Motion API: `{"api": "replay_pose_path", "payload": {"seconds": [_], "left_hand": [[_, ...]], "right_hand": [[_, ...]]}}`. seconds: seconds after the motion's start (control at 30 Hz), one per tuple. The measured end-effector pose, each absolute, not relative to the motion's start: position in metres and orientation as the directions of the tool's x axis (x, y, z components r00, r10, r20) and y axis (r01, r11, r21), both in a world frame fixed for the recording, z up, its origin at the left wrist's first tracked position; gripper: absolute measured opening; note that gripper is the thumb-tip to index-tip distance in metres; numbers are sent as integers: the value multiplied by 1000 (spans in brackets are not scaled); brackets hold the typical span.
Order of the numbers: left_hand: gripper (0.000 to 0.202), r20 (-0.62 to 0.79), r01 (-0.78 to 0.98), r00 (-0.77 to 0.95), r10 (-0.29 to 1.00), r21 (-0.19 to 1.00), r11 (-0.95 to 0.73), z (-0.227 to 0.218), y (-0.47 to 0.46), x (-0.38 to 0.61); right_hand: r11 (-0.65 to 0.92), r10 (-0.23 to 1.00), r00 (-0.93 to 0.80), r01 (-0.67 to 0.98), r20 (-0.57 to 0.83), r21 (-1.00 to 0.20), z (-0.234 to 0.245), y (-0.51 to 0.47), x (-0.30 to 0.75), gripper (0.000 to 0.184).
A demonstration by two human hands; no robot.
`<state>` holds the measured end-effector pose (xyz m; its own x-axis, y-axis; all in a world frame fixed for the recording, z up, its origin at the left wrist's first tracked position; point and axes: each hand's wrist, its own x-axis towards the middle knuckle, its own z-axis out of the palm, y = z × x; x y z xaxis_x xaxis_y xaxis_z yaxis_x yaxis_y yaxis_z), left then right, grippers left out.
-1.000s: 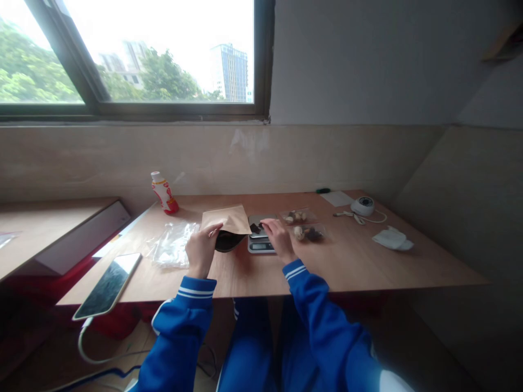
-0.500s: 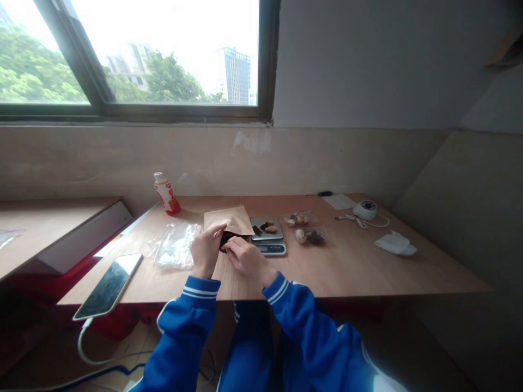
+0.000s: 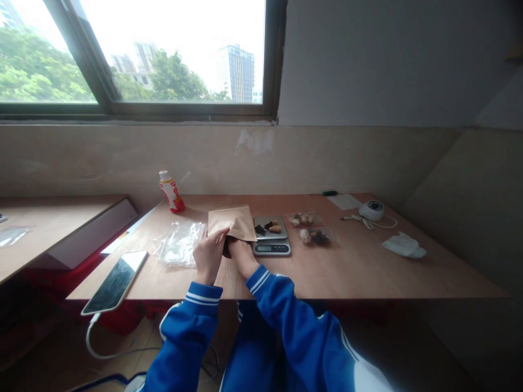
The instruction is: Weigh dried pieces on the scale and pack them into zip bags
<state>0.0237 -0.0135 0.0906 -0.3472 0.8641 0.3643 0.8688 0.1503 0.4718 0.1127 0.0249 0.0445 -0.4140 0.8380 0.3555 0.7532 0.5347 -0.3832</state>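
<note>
A brown paper bag (image 3: 232, 219) lies tilted toward me, its dark mouth facing my body. My left hand (image 3: 207, 256) is closed on the bag's left edge near the mouth. Inside the opening are the fingers of my right hand (image 3: 242, 255), so whether they grip anything is hidden. Just right of the bag, a small kitchen scale (image 3: 272, 248) carries several dark and tan dried pieces (image 3: 274, 228) on its plate. Two clear bags of dried pieces lie beyond the scale, an upper bag (image 3: 303, 219) and a lower bag (image 3: 315, 236).
Clear plastic bags (image 3: 180, 245) lie left of my left hand. A phone (image 3: 115, 283) with a cable overhangs the table's front left edge. At the back stands a bottle (image 3: 172, 193). On the right are a white camera (image 3: 371, 210) and a crumpled white tissue (image 3: 403, 245).
My right hand has gone deeper into the paper bag, its fingers now hidden. My left hand keeps its hold on the bag. The view has shifted slightly.
</note>
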Motion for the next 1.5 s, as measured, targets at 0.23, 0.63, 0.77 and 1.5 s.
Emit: {"api": "replay_pose_path", "payload": {"seconds": [0.23,0.63,0.77,1.5], "left_hand": [[27,389,884,-333,859,446,141,89,-9,14],[27,394,878,-346,851,455,146,87,-7,12],[27,398,878,-353,847,455,152,88,-5,11],[27,405,861,-357,842,492,129,90,-11,29]], "right_hand": [[686,724,-460,555,514,-470,65,-36,163,32],[485,825,-201,732,529,-479,25,53,255,6],[482,814,-267,807,516,-343,24,63,255,10],[687,722,-559,651,408,-322,63,-12,143,33]]}}
